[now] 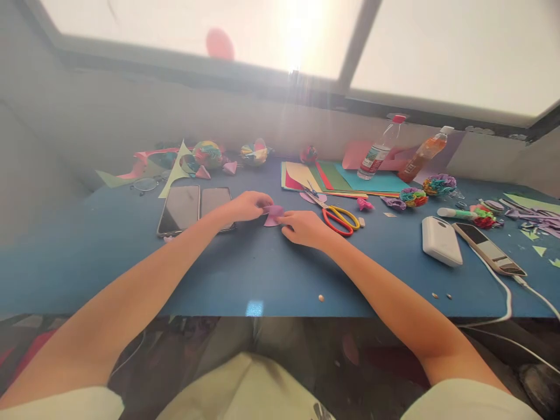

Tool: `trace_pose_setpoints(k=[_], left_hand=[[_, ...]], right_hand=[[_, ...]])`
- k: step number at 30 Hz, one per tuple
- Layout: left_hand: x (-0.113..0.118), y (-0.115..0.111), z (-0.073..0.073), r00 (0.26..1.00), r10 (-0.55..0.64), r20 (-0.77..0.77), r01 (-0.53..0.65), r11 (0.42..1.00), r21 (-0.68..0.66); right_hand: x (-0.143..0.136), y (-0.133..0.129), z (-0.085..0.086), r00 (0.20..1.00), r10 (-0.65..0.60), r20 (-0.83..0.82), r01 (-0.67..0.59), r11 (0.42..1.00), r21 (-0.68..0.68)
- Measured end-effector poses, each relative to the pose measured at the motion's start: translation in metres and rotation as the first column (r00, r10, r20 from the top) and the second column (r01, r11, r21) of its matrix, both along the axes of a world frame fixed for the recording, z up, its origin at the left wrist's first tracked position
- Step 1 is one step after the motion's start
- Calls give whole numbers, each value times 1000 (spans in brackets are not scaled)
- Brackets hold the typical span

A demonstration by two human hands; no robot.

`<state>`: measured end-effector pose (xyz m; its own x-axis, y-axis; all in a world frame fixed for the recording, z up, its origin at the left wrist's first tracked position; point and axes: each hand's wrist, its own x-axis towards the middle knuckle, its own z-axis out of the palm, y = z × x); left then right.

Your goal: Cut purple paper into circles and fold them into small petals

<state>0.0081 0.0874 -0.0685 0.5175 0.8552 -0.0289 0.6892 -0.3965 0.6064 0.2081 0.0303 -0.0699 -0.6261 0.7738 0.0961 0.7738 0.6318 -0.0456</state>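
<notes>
A small piece of purple paper (273, 216) is held between both hands above the blue table, its lower edge flaring outward. My left hand (249, 206) pinches its upper left side, and the fingers of my right hand (303, 226) are closed on its right edge. Just right of the right hand lie scissors (338, 220) with red and yellow handles, blades pointing away. Two dark-screened phones (180, 210) rest under and beside the left wrist. Part of a purple paper disc (313, 197) shows beneath the scissor blades.
Coloured paper sheets (350, 178) and two bottles (377, 153) stand toward the back. Paper flower balls (207, 153) sit along the wall. At right are a white power bank (441, 240), a cabled phone (489, 249) and paper scraps (536, 220). The table's front edge is near me.
</notes>
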Motion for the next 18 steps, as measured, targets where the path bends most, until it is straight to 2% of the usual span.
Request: trace_pose_setpoints(k=[8, 15, 18], left_hand=[[3, -8, 10, 999, -19, -33, 19, 1000, 8], [3, -6, 6, 999, -30, -23, 31, 999, 28], [4, -7, 5, 999, -48, -11, 48, 999, 20]], right_hand=[[3, 0, -1, 999, 16, -47, -14, 1000, 27], [9, 4, -10, 946, 11, -325, 26, 994, 111], [9, 4, -13, 940, 34, -339, 7, 993, 118]])
